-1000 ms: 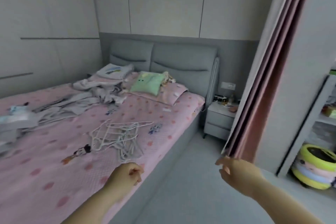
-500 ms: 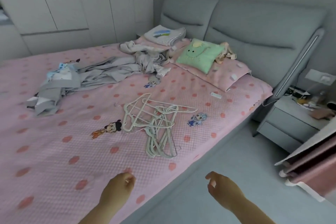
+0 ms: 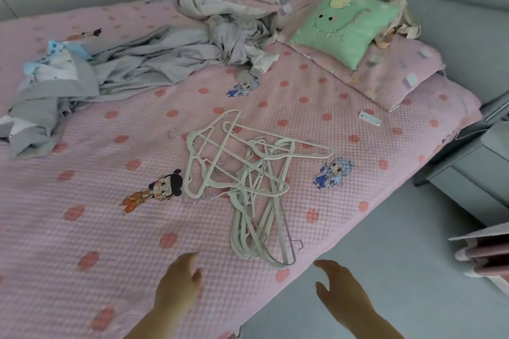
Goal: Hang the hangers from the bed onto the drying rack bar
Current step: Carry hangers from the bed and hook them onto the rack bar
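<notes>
While left hand (image 3: 179, 281) & right hand (image 3: 338, 286) hover empty w/ fingers loosely open, hangers (image 3: 248, 181) lie heaped on bed (image 3: 82, 228) just beyond & between them, near bundle's long axis running near-to-far, its near end approx. closer to right hand.

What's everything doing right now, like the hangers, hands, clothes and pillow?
hangers: tangled pile, lying flat on the bed, untouched.
left hand: open, empty, over the bed.
right hand: open, empty, short of the hangers.
grey clothes: crumpled, spread out.
green pillow: lying face up on a pink pillow.
</notes>
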A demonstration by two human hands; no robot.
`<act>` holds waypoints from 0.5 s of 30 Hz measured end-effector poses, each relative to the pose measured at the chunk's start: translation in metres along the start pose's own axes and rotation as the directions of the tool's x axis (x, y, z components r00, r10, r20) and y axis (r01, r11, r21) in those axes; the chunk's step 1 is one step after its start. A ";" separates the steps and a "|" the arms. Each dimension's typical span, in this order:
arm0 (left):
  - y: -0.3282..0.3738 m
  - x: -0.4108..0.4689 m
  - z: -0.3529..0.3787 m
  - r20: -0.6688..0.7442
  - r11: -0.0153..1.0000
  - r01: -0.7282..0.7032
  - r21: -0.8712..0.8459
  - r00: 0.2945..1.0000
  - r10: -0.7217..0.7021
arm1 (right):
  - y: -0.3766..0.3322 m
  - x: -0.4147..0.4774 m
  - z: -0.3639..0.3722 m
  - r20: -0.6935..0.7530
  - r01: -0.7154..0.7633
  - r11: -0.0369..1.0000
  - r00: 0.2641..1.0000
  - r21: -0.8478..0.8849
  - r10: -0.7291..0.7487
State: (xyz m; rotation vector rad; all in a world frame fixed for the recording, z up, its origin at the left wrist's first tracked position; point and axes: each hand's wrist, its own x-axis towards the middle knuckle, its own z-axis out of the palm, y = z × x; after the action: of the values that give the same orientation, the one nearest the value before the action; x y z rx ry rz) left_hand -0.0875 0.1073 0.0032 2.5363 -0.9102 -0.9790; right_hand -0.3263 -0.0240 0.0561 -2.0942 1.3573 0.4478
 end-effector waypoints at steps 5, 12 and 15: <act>0.002 0.087 -0.020 -0.007 1.000 0.004 -0.016 1.000 -0.004 | -0.040 0.068 -0.004 0.020 0.037 0.996 0.999 -0.084 -0.035; -0.002 0.181 -0.055 -0.030 0.971 0.080 -0.226 0.996 -0.089 | -0.088 0.160 -0.003 0.008 0.093 0.984 0.996 -0.151 -0.093; 0.000 0.208 -0.061 0.010 0.922 0.209 -0.326 0.976 -0.217 | -0.096 0.186 -0.004 0.053 0.076 0.978 0.996 -0.194 -0.066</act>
State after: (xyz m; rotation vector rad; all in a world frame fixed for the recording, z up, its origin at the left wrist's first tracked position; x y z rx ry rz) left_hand 0.0730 -0.0249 -0.0579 2.3877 -0.4245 -1.0548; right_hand -0.1610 -0.1292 -0.0182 -2.2681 1.2510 0.6179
